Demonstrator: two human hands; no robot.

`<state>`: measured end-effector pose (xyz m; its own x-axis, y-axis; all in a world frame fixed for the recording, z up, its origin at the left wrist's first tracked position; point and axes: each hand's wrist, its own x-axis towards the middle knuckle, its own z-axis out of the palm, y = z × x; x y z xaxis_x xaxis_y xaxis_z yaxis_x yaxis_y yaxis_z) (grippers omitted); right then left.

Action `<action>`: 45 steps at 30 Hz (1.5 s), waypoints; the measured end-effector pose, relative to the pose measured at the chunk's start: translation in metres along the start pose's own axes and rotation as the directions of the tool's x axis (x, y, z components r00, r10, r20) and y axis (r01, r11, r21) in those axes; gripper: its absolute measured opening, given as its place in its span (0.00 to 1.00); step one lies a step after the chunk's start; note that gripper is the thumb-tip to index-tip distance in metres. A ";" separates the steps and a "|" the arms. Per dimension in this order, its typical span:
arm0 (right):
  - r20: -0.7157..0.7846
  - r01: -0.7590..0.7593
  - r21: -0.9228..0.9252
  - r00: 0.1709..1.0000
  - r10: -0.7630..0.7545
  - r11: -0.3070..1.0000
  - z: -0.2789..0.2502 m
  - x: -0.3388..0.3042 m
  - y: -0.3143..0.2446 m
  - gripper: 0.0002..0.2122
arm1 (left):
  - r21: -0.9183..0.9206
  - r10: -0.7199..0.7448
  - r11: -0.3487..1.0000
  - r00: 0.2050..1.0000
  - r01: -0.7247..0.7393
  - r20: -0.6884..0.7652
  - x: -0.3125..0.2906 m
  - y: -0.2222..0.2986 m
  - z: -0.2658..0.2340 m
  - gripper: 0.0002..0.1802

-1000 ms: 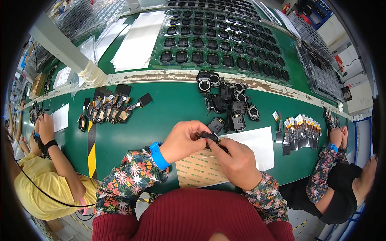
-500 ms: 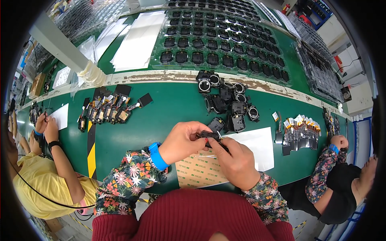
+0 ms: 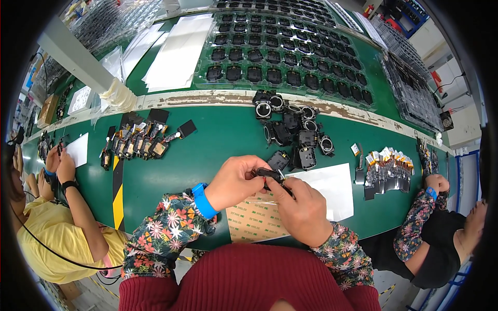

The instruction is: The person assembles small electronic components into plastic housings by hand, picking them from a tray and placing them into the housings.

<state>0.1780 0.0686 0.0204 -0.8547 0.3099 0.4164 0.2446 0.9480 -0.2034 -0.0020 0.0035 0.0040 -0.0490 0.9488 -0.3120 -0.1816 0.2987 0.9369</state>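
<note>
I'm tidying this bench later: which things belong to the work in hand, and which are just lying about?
Likely in use:
black part, held between the left hand and right hand
pile of black housings just beyond
patterned tan sheet below the hands

Apparently just lying about:
white sheets, upper left
brown box, far left
stacked trays, upper right
</note>
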 end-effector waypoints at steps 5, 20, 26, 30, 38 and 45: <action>-0.022 -0.224 0.373 0.968 0.249 0.901 -0.002 0.004 0.000 0.19 | -0.059 0.012 0.998 1.000 -0.010 0.025 0.000 0.002 -0.003 0.09; 0.011 -0.098 0.167 0.995 0.098 0.981 0.000 0.001 -0.002 0.21 | -0.056 0.033 0.998 0.999 -0.031 0.032 -0.001 0.000 0.000 0.09; 0.056 -0.311 0.633 0.932 0.359 0.709 -0.020 0.011 -0.005 0.19 | -0.119 0.007 0.993 0.998 0.000 0.058 0.000 -0.003 -0.003 0.07; 0.066 -0.289 0.740 0.930 0.363 0.607 -0.039 0.000 0.022 0.11 | -0.225 -0.043 0.973 0.997 0.056 0.061 -0.001 0.002 0.004 0.06; 0.277 -0.495 0.820 0.783 0.557 0.288 -0.051 -0.031 0.046 0.14 | -0.178 -0.011 0.984 0.997 0.026 0.082 0.008 -0.011 0.013 0.05; 0.511 -0.627 0.770 0.717 0.474 0.118 -0.036 -0.042 0.054 0.06 | -0.122 0.048 0.992 0.997 -0.041 0.056 0.007 -0.005 0.002 0.06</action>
<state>0.2441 0.1093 0.0237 -0.7310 0.6348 -0.2503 0.2119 -0.1375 -0.9676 0.0002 0.0086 -0.0029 -0.0027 0.9663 -0.2573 -0.2982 0.2448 0.9226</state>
